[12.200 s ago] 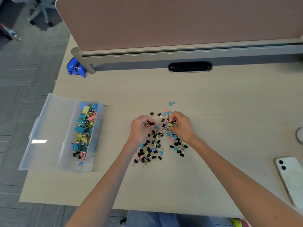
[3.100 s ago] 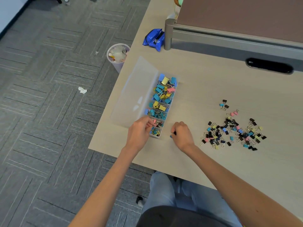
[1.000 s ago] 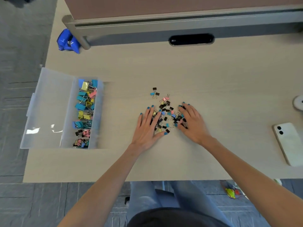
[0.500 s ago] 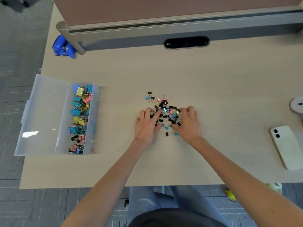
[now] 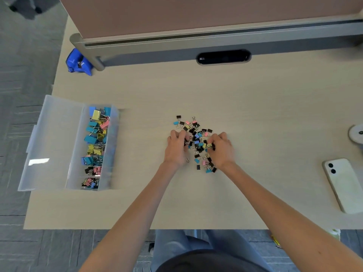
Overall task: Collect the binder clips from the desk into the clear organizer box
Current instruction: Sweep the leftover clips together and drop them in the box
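Note:
A pile of small binder clips in black, blue, pink and yellow lies in the middle of the desk. My left hand curls its fingers round clips at the pile's left side. My right hand curls round clips at the pile's right side. A few loose clips lie between my wrists. The clear organizer box sits at the desk's left edge with its lid laid open to the left. Its compartments hold larger and smaller coloured clips.
A white phone lies at the right edge of the desk. A round grey object sits above it. A blue object rests by the partition post at the back left. A dark cable slot runs along the back.
Both hands went from lying flat on either side of the pile to curling their fingers inward around the clips. The pile is drawn closer together between them.

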`<state>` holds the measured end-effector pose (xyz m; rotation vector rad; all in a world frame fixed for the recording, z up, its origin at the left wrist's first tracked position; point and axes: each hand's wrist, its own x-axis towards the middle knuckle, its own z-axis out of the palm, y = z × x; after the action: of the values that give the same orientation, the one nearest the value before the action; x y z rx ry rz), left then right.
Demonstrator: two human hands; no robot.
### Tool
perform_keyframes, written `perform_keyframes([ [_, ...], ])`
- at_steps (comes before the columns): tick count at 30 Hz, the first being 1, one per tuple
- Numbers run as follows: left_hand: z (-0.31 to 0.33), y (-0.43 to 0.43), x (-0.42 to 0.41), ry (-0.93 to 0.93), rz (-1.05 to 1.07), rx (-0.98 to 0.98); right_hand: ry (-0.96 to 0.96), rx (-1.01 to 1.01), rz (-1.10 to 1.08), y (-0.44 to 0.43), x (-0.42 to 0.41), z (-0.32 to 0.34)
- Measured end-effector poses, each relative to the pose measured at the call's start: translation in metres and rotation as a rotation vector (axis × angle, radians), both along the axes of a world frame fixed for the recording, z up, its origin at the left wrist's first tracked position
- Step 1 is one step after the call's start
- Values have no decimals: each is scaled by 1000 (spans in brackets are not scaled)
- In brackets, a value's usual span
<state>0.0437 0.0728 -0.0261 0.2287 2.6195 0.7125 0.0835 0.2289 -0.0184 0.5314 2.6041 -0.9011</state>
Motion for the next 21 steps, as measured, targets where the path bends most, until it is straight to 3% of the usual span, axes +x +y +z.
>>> perform_keyframes([
  [4,-1,2,-6,-51,40,75,5,-96,-73,2,-3,0],
  [15,13,4,-14,-130,128,129,59,-131,-35,6,-7,2],
  [21,18,-5,-16,-286,335,318,117,-157,-63,6,-10,4],
])
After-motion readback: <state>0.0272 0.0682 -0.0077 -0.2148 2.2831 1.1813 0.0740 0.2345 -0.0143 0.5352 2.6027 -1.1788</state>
